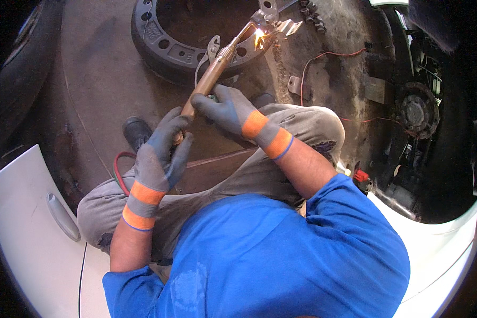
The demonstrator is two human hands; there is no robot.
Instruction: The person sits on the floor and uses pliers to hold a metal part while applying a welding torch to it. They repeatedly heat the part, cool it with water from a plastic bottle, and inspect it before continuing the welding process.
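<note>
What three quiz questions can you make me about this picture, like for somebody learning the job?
1. True or false: the left hand and the right hand both hold the torch.
2. Which is nearer the bright sparks: A, the torch's bent nozzle, or B, the right hand?
3. Fill in the blank: the person's shirt is ____ in colour.

Key: 1. True. 2. A. 3. Blue.

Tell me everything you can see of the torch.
The torch is a slim, brass-coloured, metal-looking tube with a thinner, bent neck. It slants away and rightward, the left hand around its rear and the right hand touching it farther forward. Bright sparks glow by its tip, seen against the large ring.
</note>
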